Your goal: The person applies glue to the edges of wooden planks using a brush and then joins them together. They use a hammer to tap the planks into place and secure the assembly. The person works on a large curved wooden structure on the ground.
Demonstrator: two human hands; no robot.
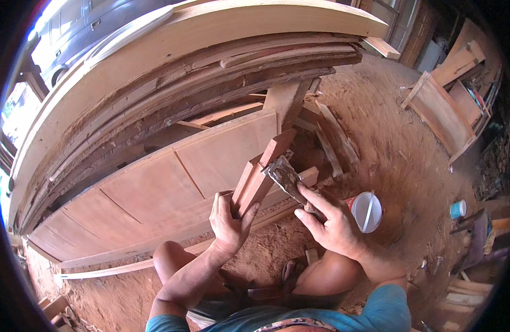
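Observation:
My left hand is closed around the lower end of a reddish-brown wooden piece. The wood slants up and away, with a stepped, notched upper end. Between the thumb and fingers of my right hand is a flat paintbrush, crusted grey and brown. Its wide tip lies against the side of the wood near the notch. The brush's handle is partly hidden by my fingers. Beside my right hand on the ground stands a white bucket with a pale stick across its mouth.
A long panelled wooden board leans in front of me, below stacked planks. Scrap wood lies on the dirt floor. Wooden frames and a small teal-and-white tub are at the right. A vehicle stands behind.

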